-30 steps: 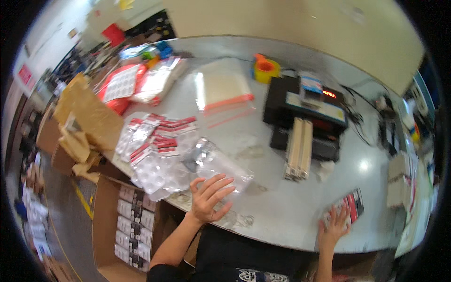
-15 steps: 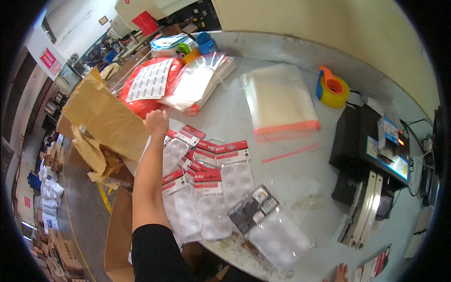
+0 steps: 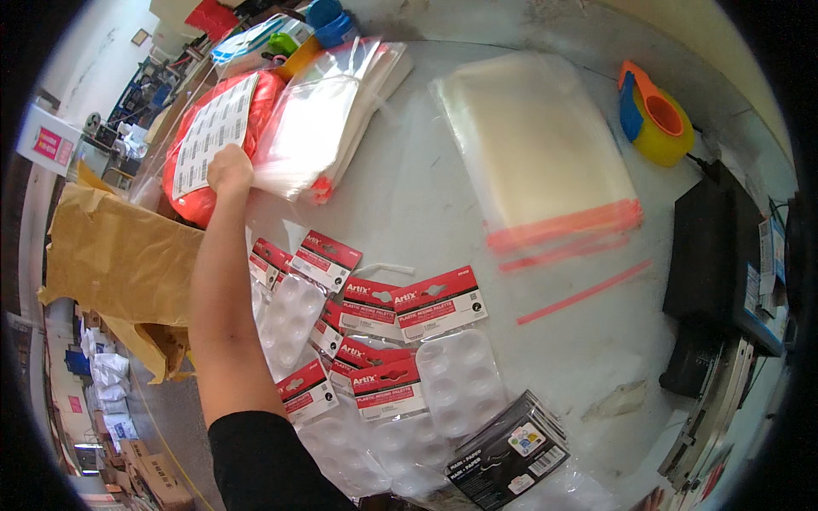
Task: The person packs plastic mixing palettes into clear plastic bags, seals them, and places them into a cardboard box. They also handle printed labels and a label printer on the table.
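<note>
Stretched out to the far left, my left hand [image 3: 230,168] is closed at the lower right corner of a white sheet of barcode labels [image 3: 204,140]. That sheet lies on a bulging red plastic bag [image 3: 189,207]. The fingers' grip is partly hidden behind the hand. Only the fingertips of my right hand [image 3: 654,499] show at the bottom edge, stretched out, with nothing seen in them. Below my left forearm's reach lie several clear plastic mixing palettes [image 3: 460,379] in packets with red-and-white header cards. Overlapping them is a similar packet with a black card [image 3: 511,456].
A stack of clear bags [image 3: 537,145] with red edges lies mid-table, a loose red strip [image 3: 584,292] below it. More bags [image 3: 319,119] lie beside the red bag. Yellow tape [image 3: 660,128] and a black machine [image 3: 716,247] stand right. A brown paper-covered carton [image 3: 119,247] borders the left.
The view has shifted, so the table's things appear lower and larger. My left hand has moved from beside the red bag onto the label sheet's corner. My right fingertips are now less visible.
</note>
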The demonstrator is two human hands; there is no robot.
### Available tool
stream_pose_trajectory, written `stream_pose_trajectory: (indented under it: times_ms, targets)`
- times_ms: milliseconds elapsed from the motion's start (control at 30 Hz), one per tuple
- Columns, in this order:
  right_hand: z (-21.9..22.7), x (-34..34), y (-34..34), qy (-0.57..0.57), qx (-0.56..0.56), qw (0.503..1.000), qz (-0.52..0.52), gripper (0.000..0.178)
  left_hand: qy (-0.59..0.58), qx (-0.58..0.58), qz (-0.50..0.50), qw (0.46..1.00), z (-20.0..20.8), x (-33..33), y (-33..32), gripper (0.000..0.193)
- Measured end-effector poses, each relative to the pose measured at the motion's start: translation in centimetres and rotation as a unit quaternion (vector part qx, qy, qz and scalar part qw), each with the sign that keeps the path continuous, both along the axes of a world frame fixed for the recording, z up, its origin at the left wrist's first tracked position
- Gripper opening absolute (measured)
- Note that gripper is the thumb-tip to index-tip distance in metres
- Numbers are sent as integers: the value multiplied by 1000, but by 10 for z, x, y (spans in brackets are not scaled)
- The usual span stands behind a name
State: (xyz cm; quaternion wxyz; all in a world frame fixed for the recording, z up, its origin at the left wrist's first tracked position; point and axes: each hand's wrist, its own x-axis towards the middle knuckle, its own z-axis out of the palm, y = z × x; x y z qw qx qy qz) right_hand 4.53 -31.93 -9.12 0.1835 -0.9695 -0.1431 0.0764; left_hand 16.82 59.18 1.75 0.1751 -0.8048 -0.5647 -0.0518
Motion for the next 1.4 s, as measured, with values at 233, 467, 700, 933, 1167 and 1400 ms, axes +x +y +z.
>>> stream_pose_trajectory:
  times_ms: [233, 467, 700, 933, 1167, 1400]
  targets:
    - [12, -1, 18, -35, -55, 996, 55, 58, -113, 75, -44, 990, 20, -30, 10, 28]
    - [28, -1, 32, -38, -61, 995, 66, 60, -342, 149, -184, 909, 61, -78, -9, 29]
    - [30, 0, 47, -30, 6, 999, 36, 63, -478, 50, -322, 816, 111, -113, -154, 22]
    - [43, 8, 59, -92, -1, 969, 231, 58, -525, -94, -300, 791, 138, -163, -229, 24]
    - [28, 6, 38, -81, 61, 973, 207, 48, -467, -44, -258, 845, 185, -179, -234, 29]
    - [52, -3, 45, -96, 188, 957, 200, 46, -430, -41, -460, 775, 206, -139, -363, 15]
